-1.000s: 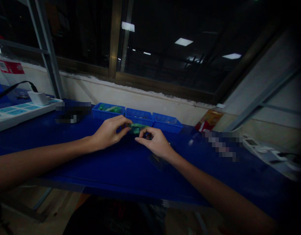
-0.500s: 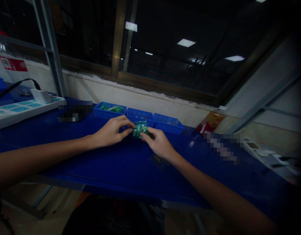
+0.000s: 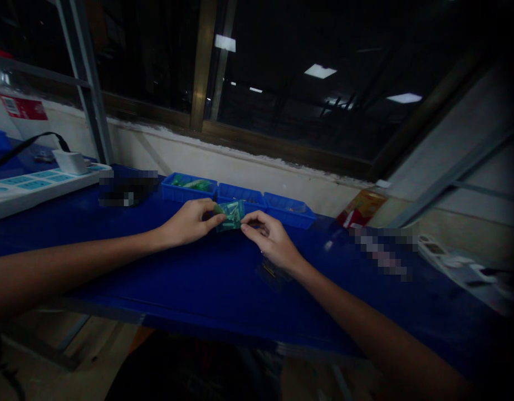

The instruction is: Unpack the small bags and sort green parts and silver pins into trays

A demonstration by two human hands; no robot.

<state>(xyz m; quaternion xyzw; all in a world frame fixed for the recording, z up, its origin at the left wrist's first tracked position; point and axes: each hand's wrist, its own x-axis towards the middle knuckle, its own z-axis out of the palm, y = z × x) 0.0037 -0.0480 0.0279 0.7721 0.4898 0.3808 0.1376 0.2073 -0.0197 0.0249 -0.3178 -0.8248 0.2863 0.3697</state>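
Pinch grip on both sides: left hand (image 3: 189, 224) and right hand (image 3: 270, 240) each clamp an edge of a small green packet (image 3: 230, 214) between thumb and fingertips, holding it just above the blue desk (image 3: 177, 278), in front of the row of blue bins (image 3: 240, 196). Packet looks like thin clear film over small green parts, so probably very light, floppy and a bit slick; contents likely shift inside. Best hold is judged to be the flat edges or corners, as now, not the bulging middle. Left bin holds more green pieces. Another small dark packet (image 3: 272, 270) lies on the desk by the right wrist. White power strip (image 3: 35, 186) sits far left.
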